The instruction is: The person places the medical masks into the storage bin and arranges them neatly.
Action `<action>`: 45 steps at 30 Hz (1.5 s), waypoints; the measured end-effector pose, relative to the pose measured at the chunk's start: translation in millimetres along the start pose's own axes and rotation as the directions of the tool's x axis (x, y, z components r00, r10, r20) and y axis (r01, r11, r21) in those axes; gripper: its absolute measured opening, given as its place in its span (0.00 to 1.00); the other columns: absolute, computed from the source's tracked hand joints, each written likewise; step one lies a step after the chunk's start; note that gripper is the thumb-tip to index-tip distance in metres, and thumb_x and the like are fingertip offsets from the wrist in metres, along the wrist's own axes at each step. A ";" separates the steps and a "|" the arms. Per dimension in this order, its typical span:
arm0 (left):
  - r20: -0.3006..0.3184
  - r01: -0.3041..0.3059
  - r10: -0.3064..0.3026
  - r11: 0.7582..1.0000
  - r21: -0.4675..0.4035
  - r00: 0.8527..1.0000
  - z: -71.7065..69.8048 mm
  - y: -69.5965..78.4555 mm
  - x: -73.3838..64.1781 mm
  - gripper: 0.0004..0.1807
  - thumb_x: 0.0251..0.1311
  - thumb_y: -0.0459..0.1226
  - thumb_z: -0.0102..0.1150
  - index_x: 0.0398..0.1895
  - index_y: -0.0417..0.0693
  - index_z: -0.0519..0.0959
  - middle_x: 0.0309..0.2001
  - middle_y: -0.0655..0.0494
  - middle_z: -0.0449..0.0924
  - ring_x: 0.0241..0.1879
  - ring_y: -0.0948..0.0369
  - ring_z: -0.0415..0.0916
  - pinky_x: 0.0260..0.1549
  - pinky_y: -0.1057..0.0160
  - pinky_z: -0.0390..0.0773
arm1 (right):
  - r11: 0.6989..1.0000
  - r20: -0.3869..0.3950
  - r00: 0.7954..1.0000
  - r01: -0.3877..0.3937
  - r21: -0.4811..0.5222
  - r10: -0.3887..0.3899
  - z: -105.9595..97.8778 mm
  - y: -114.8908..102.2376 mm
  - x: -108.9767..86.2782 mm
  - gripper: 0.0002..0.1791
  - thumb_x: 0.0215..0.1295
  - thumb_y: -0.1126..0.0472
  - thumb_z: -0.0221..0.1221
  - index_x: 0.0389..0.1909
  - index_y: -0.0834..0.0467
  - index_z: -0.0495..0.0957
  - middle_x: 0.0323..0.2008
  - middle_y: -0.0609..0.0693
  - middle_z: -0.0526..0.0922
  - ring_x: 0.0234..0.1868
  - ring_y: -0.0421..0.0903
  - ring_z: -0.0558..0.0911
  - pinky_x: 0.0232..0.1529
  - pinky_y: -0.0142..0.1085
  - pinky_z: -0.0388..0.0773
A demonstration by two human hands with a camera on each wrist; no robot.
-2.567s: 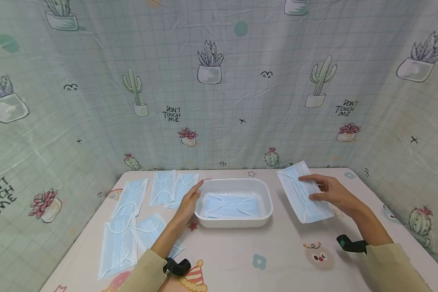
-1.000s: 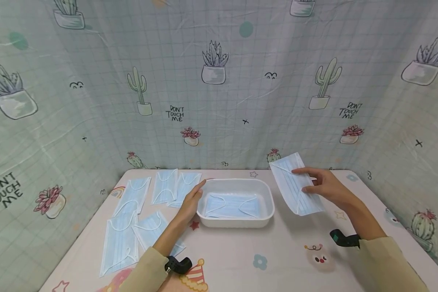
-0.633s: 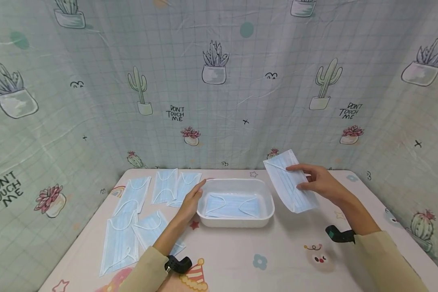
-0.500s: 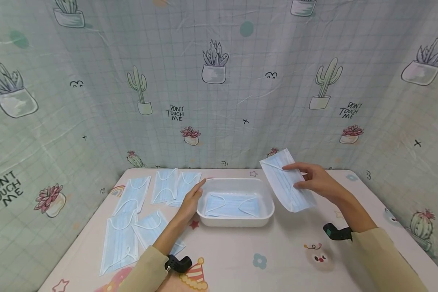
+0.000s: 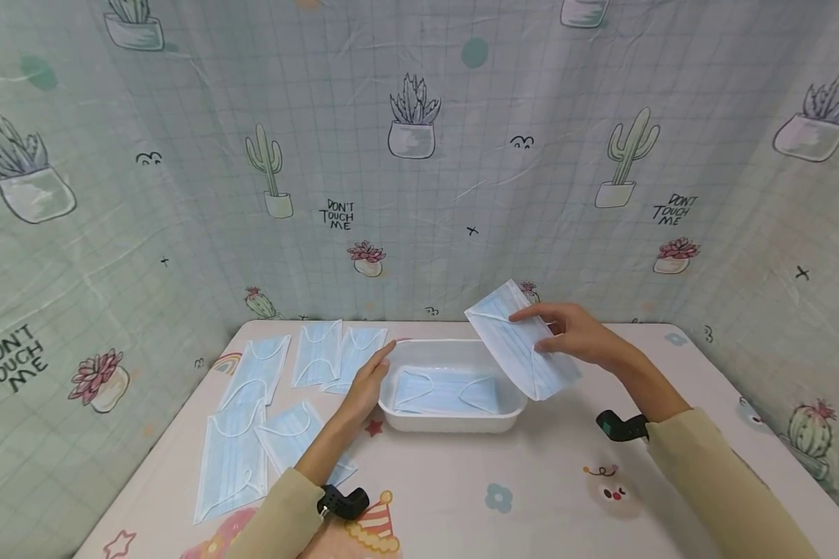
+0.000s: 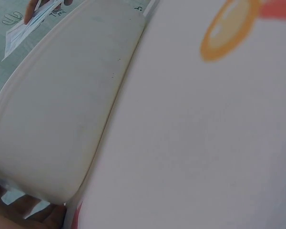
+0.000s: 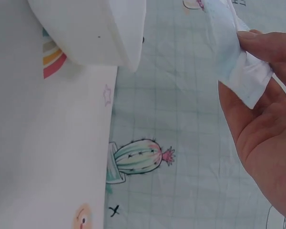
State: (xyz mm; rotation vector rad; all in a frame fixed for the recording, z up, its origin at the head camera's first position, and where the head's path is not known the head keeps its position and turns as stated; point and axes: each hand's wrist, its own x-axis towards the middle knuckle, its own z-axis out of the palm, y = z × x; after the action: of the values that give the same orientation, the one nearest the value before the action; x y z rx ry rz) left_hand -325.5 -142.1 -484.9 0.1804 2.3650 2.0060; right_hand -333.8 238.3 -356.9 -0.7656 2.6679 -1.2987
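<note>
In the head view my right hand pinches a pale blue face mask between thumb and fingers, tilted over the right end of a white plastic tub. The right wrist view shows thumb and fingers on the mask's folded edge. Inside the tub lies a face mask with its ear loops on top. My left hand holds the tub's left end at the rim; in the left wrist view, bent fingers show at the tub's end, the rest cut off by the frame.
Several more face masks lie on the left of the table, some overlapping, one partly behind the left forearm. The table has a printed cover. A patterned curtain stands behind and at both sides.
My right hand has carried its face mask leftward, from beside the tub to over its right rim. The left hand stays at the tub's left end.
</note>
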 end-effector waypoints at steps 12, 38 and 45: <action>0.002 0.024 -0.024 1.000 -0.007 1.000 2.1 -1.3 0.9 0.26 0.82 0.45 0.37 0.81 0.64 0.61 0.83 0.50 0.54 0.83 0.45 0.46 0.79 0.35 0.44 | 0.998 0.145 0.989 0.034 -0.051 -0.027 15.1 -11.5 34.0 0.28 0.59 0.73 0.62 0.60 0.50 0.84 0.67 0.61 0.77 0.54 0.57 0.80 0.48 0.44 0.85; -0.007 0.019 -0.019 1.000 0.006 1.000 0.5 -2.5 2.2 0.26 0.83 0.45 0.37 0.81 0.64 0.61 0.83 0.50 0.52 0.84 0.45 0.42 0.80 0.37 0.42 | 0.969 0.499 0.864 0.173 -0.178 -0.062 46.8 -36.5 92.4 0.30 0.51 0.78 0.60 0.52 0.50 0.88 0.65 0.52 0.81 0.60 0.50 0.75 0.64 0.46 0.71; -0.009 0.011 -0.010 1.000 0.016 1.000 -0.3 -0.7 1.1 0.26 0.83 0.44 0.37 0.80 0.64 0.61 0.83 0.50 0.51 0.84 0.44 0.42 0.80 0.37 0.42 | 0.956 0.546 0.837 0.182 -0.228 -0.029 61.5 -38.8 100.1 0.29 0.50 0.79 0.62 0.51 0.49 0.89 0.64 0.50 0.81 0.56 0.46 0.74 0.60 0.41 0.71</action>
State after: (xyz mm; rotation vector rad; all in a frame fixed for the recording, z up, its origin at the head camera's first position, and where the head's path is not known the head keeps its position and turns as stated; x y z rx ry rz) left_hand -326.6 -142.5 -485.5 0.1598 2.3832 1.9874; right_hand -388.4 127.4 -352.5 -1.1294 2.3717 -0.5943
